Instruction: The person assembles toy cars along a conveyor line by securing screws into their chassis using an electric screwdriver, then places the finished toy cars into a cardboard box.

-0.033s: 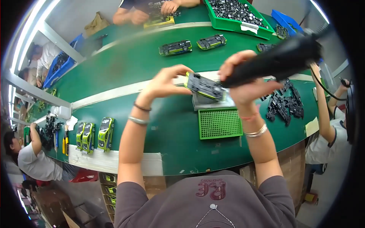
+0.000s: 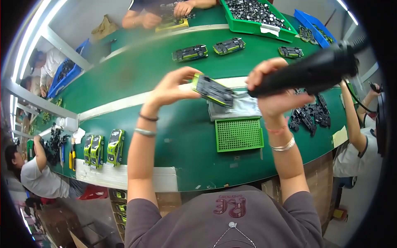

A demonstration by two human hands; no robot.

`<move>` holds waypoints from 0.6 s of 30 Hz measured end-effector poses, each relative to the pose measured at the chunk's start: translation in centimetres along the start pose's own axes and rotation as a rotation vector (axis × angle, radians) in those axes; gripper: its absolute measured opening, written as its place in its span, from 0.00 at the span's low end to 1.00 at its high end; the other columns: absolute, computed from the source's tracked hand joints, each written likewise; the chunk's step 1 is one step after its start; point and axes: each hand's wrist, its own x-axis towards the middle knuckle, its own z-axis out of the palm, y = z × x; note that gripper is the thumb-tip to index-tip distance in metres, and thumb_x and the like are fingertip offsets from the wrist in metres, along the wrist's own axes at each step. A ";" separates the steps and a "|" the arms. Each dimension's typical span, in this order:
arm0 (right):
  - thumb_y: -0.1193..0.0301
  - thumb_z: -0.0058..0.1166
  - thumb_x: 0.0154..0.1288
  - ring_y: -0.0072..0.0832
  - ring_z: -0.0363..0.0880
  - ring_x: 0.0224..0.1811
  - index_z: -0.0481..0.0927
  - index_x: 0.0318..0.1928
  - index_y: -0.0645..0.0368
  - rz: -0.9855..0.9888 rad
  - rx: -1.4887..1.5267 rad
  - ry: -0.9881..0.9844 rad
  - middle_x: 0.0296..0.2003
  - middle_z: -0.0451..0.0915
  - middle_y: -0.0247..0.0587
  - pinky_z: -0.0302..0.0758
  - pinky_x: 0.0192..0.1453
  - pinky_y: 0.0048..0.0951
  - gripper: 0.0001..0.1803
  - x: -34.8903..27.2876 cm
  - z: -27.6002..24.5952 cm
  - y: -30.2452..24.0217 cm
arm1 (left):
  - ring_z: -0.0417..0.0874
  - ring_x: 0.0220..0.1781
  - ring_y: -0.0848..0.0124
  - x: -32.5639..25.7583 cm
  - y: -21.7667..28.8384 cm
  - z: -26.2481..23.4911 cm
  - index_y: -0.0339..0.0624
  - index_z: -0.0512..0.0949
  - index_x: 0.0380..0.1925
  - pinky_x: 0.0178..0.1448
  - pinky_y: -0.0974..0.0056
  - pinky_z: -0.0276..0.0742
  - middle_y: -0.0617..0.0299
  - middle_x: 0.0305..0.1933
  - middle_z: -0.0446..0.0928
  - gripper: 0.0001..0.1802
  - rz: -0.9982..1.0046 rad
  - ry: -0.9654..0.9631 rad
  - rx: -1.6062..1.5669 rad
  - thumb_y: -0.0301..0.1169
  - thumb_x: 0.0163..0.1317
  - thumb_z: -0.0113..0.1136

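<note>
My left hand (image 2: 173, 87) holds a toy car (image 2: 213, 90) turned underside up, with a black chassis and a yellow-green edge, above the green table (image 2: 165, 128). In my right hand (image 2: 273, 93) is a black electric screwdriver (image 2: 308, 73). Its tip rests against the right end of the car's underside. Below the car lie a grey tray (image 2: 242, 109) and a green perforated tray (image 2: 239, 134).
A pile of black parts (image 2: 310, 115) lies at the right. Three green toy cars (image 2: 101, 149) stand at the left edge, and more cars (image 2: 190, 53) sit on the far strip. A green bin of black parts (image 2: 256, 14) is at the back. Other people work at the left (image 2: 37, 173), right (image 2: 359, 136) and far side (image 2: 165, 12).
</note>
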 end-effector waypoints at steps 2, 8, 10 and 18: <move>0.17 0.23 0.31 0.26 0.68 0.17 0.65 0.34 0.62 0.025 -0.078 0.055 0.19 0.69 0.40 0.68 0.21 0.24 0.56 -1.7 -4.1 -1.1 | 0.74 0.48 0.72 -1.4 1.9 -3.2 0.36 0.67 0.50 0.55 0.67 0.71 0.60 0.48 0.73 0.30 -0.065 0.076 -0.075 0.21 0.44 0.65; 0.20 0.33 0.35 0.26 0.68 0.19 0.63 0.33 0.61 0.161 -0.296 0.185 0.20 0.68 0.39 0.68 0.24 0.25 0.51 -8.0 -11.9 -1.5 | 0.78 0.41 0.67 -1.1 3.0 -9.9 0.40 0.72 0.41 0.47 0.64 0.74 0.57 0.37 0.76 0.25 -0.266 0.195 0.895 0.25 0.36 0.65; 0.20 0.32 0.36 0.26 0.68 0.20 0.63 0.33 0.61 0.168 -0.300 0.190 0.21 0.68 0.40 0.68 0.24 0.25 0.50 -8.5 -11.8 -0.9 | 0.78 0.40 0.57 0.0 0.9 -10.3 0.39 0.75 0.33 0.45 0.60 0.75 0.49 0.34 0.77 0.22 -0.385 0.132 1.236 0.31 0.32 0.64; 0.21 0.31 0.39 0.26 0.68 0.21 0.63 0.34 0.61 0.183 -0.348 0.181 0.22 0.68 0.40 0.68 0.26 0.24 0.50 -8.6 -12.2 -1.0 | 0.78 0.40 0.56 6.5 -0.7 -3.1 0.40 0.78 0.40 0.45 0.61 0.74 0.51 0.38 0.77 0.22 0.029 0.106 0.826 0.39 0.45 0.66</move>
